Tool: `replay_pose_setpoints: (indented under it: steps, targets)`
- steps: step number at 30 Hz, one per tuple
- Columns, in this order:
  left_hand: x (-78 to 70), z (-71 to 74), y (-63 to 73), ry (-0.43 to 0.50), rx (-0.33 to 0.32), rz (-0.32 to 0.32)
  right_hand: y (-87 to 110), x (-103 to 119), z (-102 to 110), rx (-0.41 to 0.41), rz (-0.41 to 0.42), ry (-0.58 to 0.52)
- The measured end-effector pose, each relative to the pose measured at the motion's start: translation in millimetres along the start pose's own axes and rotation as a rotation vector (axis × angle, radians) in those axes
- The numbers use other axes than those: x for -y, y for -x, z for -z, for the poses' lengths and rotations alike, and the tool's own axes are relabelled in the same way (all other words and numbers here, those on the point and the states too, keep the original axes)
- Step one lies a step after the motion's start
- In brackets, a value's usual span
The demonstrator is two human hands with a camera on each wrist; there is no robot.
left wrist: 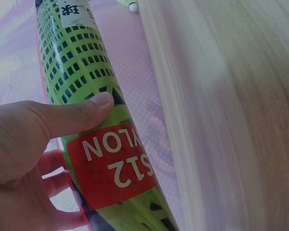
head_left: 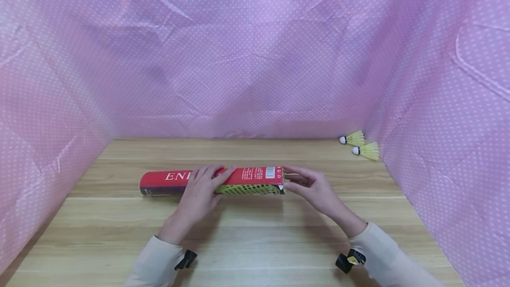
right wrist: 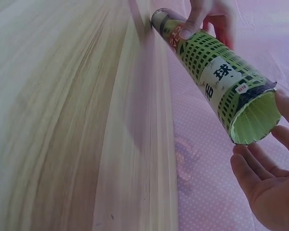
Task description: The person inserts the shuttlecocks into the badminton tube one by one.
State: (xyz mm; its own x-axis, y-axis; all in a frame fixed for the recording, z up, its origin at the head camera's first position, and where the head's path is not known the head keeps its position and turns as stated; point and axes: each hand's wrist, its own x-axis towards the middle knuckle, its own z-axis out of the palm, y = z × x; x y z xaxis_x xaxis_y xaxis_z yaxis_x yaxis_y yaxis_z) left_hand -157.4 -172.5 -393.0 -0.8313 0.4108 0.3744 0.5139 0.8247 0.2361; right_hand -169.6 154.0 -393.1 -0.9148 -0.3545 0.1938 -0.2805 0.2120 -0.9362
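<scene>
A long red, black and green shuttlecock tube [head_left: 249, 176] lies sideways over the wooden table, its printed labels showing. My left hand [head_left: 200, 194] grips it around the middle; in the left wrist view the thumb [left wrist: 82, 115] presses along the green net-patterned side, fingers curled behind. The right hand [head_left: 314, 188] is at the tube's right end, thumb and fingers spread, fingertips right at the rim. From the right wrist view that end of the tube [right wrist: 221, 77] is uncovered, with pale yellow-green skirt ribs just inside it.
Two yellow shuttlecocks with white heads, a farther one [head_left: 352, 139] and a nearer one [head_left: 366, 150], lie at the table's back right corner. Pink dotted cloth [head_left: 251, 56] stands around the wooden table [head_left: 255, 242] at the back and sides.
</scene>
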Motion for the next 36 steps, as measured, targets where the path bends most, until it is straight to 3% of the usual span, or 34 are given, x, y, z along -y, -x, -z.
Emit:
replay_pose_setpoints:
  steps: [13, 36]
  targets:
    - [0.5, 0.3, 0.2, 0.011, 0.013, -0.004, 1.1, 1.9, 3.6, 0.013, 0.019, 0.028]
    - [1.4, -0.1, -0.1, 0.014, 0.014, 0.004, -1.9, 0.8, -5.3, -0.018, 0.001, -0.025]
